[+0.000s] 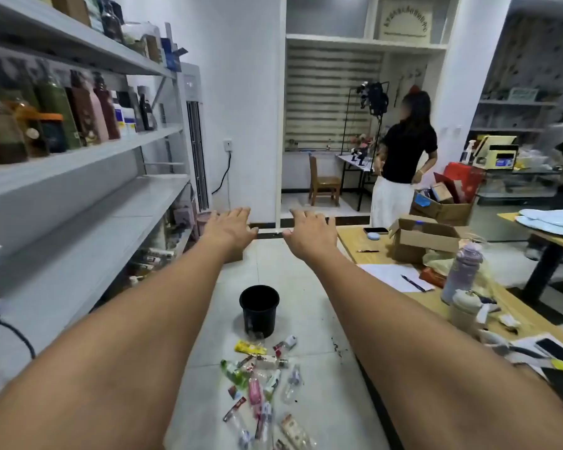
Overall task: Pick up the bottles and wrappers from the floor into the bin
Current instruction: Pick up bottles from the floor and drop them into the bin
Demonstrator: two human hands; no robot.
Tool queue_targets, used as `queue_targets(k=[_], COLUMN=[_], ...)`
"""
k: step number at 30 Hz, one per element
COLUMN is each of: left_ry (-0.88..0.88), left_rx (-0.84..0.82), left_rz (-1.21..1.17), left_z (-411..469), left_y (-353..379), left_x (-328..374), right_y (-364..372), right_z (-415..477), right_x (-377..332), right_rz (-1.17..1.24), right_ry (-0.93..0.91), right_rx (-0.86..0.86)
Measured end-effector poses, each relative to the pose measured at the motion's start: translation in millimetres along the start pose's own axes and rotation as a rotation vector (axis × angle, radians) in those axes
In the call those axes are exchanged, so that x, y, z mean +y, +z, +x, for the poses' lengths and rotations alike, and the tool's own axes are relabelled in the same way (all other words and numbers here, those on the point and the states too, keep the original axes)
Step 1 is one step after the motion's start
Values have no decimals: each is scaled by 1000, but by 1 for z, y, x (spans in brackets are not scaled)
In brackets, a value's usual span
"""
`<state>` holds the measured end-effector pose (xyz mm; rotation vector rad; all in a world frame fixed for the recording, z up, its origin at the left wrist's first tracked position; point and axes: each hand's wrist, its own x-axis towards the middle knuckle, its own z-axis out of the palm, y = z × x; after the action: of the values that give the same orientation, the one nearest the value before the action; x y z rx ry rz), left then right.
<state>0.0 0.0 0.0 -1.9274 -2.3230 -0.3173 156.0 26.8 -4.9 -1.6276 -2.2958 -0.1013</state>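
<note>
– Fingers (241,213) on both hands are straight and spread, gripping nothing. Left hand (231,227) and right hand (309,232) are stretched forward side by side, palms down, thumbs apart, up in the air.

– Scene, big to small?

– Shelving (78,151) runs along the left wall, stocked with bottles and jars. Wooden table (350,243) stands on the right and carries a cardboard box (423,241), papers and a lilac flask (462,274). Second person (403,154) in a black top stands at the back, well apart from the wearer.

– Task items?

– Black bin (259,310) stands upright on the tiled floor (306,287), mouth open, seen between the two forearms. It looks empty, but the inside is too dark to be sure.

– Litter?

– All on the floor. Heap of bottles and wrappers (260,391) lies scattered on the near side of the bin. Both hands are well apart from it.

– Anything identifiable in it?

– Green bottle (234,373) at the left edge, pink bottle (255,394) mid-heap, both lying flat. Yellow wrapper (249,347) lies near the bin's base.
</note>
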Motion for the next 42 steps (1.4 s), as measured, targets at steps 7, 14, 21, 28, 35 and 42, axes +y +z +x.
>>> queue_targets(k=[7, 14, 21, 28, 35, 42], left_ry=[-54, -95, -57, -50, -107, -138], left_rx=[-26, -201, -224, -293, -321, -327], left_rz=[11, -3, 10, 16, -35, -70], left_z=[9, 7, 37, 49, 83, 103], left_y=[60, 135, 200, 295, 348, 443], left_x=[23, 18, -14, -53, -32, -33], right_y=[55, 132, 204, 293, 349, 431], right_z=[4, -5, 13, 23, 50, 66], right_x=[41, 47, 31, 21, 44, 69], right_rz=[-26, -39, -18, -4, -34, -41], right_ry=[-40, -49, 4, 23, -11, 7], right_rx=[-46, -178, -201, -255, -282, -315])
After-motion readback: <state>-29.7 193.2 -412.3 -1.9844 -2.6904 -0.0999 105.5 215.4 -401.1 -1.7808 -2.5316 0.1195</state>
